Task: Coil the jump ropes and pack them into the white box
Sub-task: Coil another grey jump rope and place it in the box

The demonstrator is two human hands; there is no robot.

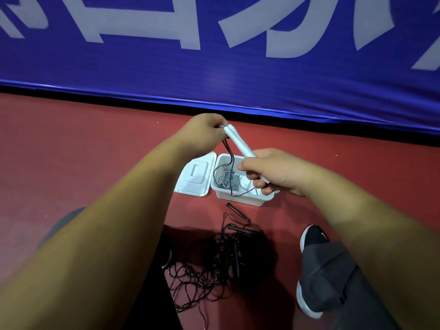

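While the white handles (238, 142) are over the white box (240, 199), the left hand (204, 132) pinches their top end and the right hand (269, 172) curls round the bottom. Their thin cord (229, 158) hangs limp into the box, probably light and springy; the stiff handles give the safer hold.

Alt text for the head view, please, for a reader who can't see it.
The left hand and right hand hold white jump-rope handles above the open white box, their dark cord hanging into it. Tangled black ropes lie on the red floor nearer the person.
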